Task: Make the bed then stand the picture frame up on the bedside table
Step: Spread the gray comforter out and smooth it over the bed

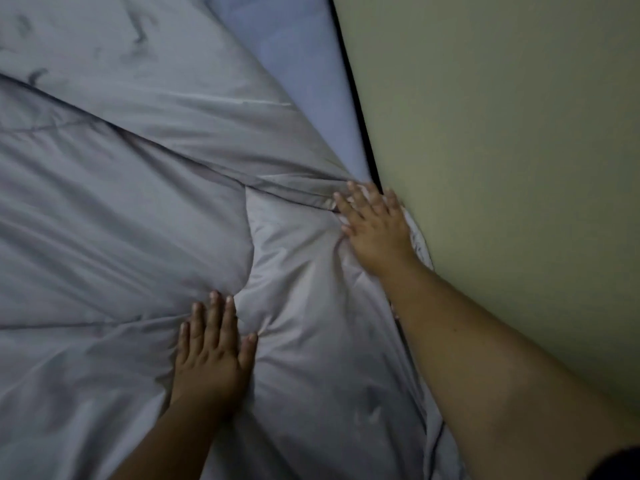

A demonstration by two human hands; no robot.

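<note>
Both hands flat, open: left hand (211,355) and right hand (375,230) pressed rumpled comforter (121,220) by wall (502,133); bed unfinished, frame unseen.

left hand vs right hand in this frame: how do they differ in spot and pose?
The left hand lies out on the open grey comforter; the right hand is farther from the camera, at the comforter's edge against the wall. The left hand's fingers are close together; the right hand's are spread. Fabric bunches into deep creases at the right hand, shallower ones at the left. Both rest palm-down, open and flat, gripping nothing.
</note>
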